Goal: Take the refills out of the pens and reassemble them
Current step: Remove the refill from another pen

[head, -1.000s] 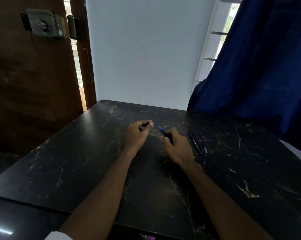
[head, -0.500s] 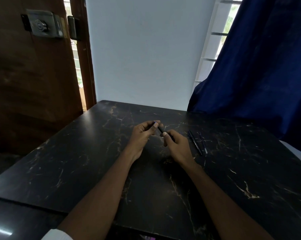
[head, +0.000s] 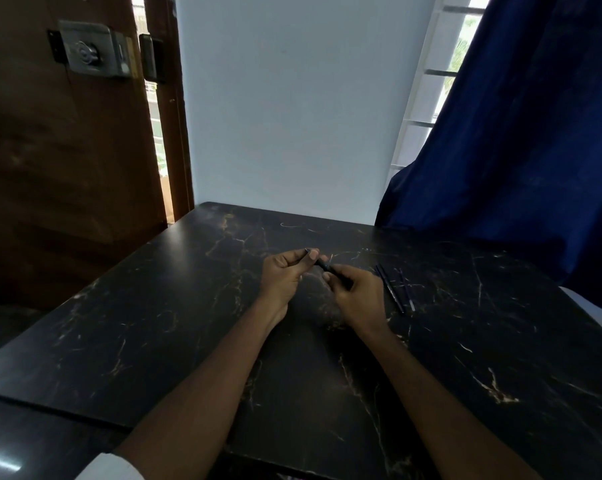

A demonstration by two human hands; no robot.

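A dark pen (head: 323,265) spans the gap between both hands just above the black marble table (head: 154,323). My left hand (head: 284,275) pinches its far end between thumb and fingertips. My right hand (head: 356,294) grips the near part of the barrel, which its fingers hide. Several more dark pens or refills (head: 394,289) lie side by side on the table just right of my right hand; I cannot tell which are which.
A blue curtain (head: 517,150) hangs over the table's far right corner. A wooden door with a metal lock (head: 91,53) stands at the left. A white wall rises behind the table's far edge.
My left hand moved right to meet my right hand and took hold of the pen's far end. The pen has lifted slightly between both hands.
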